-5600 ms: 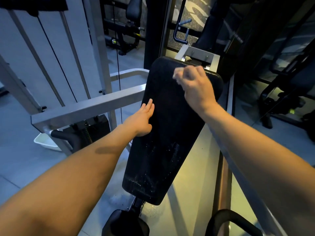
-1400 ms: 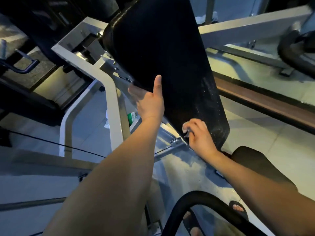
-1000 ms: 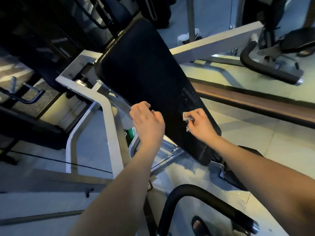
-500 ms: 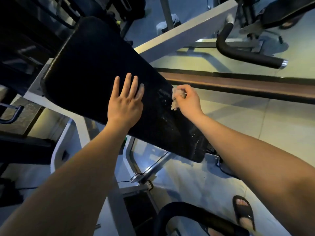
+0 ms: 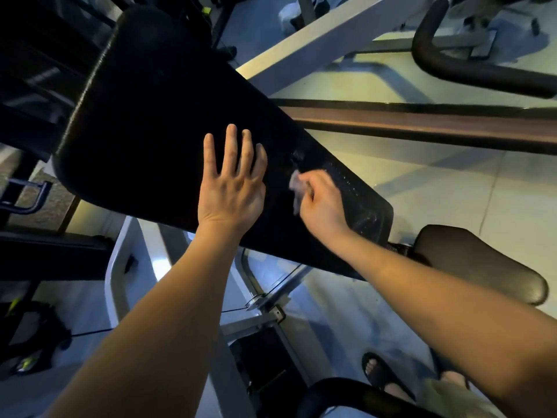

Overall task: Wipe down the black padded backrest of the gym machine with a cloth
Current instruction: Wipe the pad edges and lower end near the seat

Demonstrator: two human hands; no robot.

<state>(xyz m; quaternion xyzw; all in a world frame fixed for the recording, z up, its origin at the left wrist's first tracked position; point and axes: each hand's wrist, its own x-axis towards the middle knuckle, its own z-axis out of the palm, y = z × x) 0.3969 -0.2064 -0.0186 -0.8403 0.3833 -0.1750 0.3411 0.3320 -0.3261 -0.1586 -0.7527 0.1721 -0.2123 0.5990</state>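
The black padded backrest (image 5: pixel 156 116) runs slantwise from the upper left to the lower right, with pale specks on its lower right end. My left hand (image 5: pixel 230 188) lies flat on the pad's middle, fingers spread, holding nothing. Just right of it, my right hand (image 5: pixel 322 203) is closed on a small crumpled pale cloth (image 5: pixel 297 188), pressed against the pad near its speckled part.
A black seat pad (image 5: pixel 476 263) sits below the backrest's lower end. White frame beams (image 5: pixel 301 52) pass behind the pad and a grey frame post (image 5: pixel 120 276) stands below it. A curved black handle (image 5: pixel 458 70) is at the top right. My sandalled foot (image 5: pixel 379 372) stands on the tiled floor.
My right hand has slid the cloth down the pad toward my left hand. The left hand stays flat on the pad. The view has shifted closer.
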